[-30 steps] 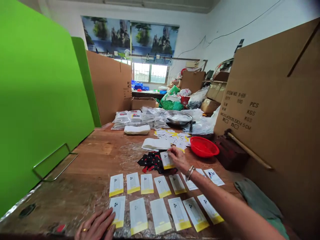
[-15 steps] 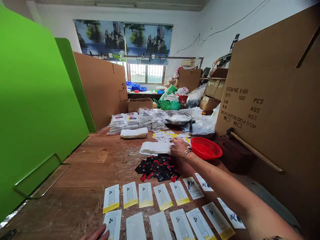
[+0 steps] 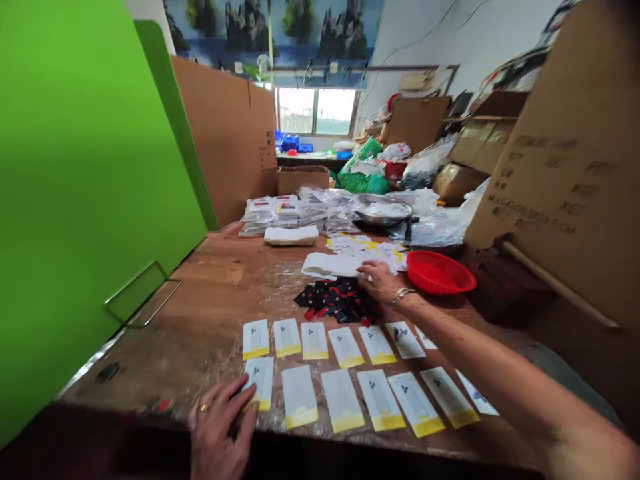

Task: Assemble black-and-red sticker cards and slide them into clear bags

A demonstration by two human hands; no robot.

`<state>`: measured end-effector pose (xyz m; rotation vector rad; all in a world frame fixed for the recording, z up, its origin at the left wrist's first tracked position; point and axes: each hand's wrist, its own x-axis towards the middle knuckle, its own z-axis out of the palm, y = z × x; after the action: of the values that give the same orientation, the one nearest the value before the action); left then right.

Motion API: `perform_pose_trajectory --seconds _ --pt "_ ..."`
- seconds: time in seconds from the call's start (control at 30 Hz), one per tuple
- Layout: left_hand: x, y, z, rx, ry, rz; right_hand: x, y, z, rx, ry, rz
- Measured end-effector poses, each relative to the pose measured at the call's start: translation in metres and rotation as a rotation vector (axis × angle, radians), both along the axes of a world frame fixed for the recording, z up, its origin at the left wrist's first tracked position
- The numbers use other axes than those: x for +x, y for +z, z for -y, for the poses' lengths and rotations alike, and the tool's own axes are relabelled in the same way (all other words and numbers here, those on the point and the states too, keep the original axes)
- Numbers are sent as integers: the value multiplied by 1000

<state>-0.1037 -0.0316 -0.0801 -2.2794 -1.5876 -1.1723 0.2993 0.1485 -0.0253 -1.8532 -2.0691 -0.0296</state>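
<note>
My left hand [image 3: 223,427] is at the near table edge, fingers apart and a ring on one. Its fingertips rest on the left printed card [image 3: 260,373] of the front row. My right hand [image 3: 380,280] reaches out with bent fingers closed at the right end of a folded stack of white paper [image 3: 330,265]; the fingertips are partly hidden. Just below it lies a heap of black and red pieces [image 3: 337,300]. Two rows of white cards with yellow bottom bands, one of them a back-row card [image 3: 287,338], lie across the table.
A red plastic basket [image 3: 440,273] stands right of my right hand. Behind are loose yellow-white cards [image 3: 367,247], another white stack [image 3: 291,235], bagged packs [image 3: 313,210] and a metal pan [image 3: 385,210]. A green panel [image 3: 100,200] and cardboard [image 3: 545,173] flank the table.
The view has tilted down, showing the table's near edge. My left hand has come further into view at the front-left card. My right hand stays at the white paper stack.
</note>
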Motion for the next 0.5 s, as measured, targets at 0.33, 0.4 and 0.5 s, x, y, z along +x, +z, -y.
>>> perform_pose_trajectory --seconds 0.33,0.4,0.5 --pt "10 19 9 -166 1 -38 132 -40 202 301 -165 57" --pt "10 20 7 -157 -6 -44 155 -58 237 331 -283 88" --pt "9 20 2 -120 -23 -44 174 -86 272 311 -472 64"
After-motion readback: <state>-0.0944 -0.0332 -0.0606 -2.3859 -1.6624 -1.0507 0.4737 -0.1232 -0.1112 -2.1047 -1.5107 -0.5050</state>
